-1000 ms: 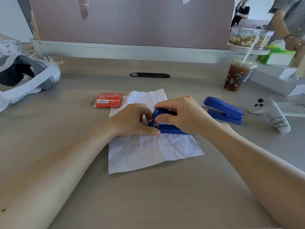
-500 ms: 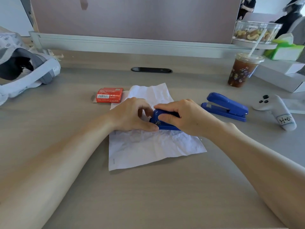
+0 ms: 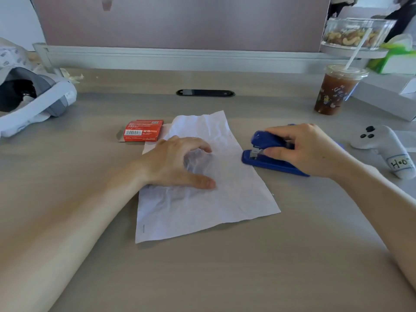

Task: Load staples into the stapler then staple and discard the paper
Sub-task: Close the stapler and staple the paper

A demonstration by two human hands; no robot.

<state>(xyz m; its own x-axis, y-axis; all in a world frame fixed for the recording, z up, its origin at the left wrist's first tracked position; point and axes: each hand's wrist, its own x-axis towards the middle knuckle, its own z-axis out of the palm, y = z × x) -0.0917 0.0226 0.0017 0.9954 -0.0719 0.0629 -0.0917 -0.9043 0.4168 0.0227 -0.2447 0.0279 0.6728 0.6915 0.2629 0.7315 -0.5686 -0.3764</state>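
Half a second ago both hands were bunched over the stapler in the middle of the paper; now they have parted. The right hand has carried the stapler off the sheet and grips it, fingers curled over the top and thumb along the near side, with its base on the desk just beside the paper's right edge; whether the two touch cannot be told. The left hand has let go and stays on the sheet, holding nothing, fingers loosely arched with the thumb and fingertips pressing the crumpled paper flat. The red staple box lies where it was, at the paper's far left corner. A short dark mark near the sheet's near left corner may be a staple, though it is too small to be sure. With the stapler cleared away, the work on it looks finished, and the left hand seems placed to gather the paper for discarding, which is not yet done
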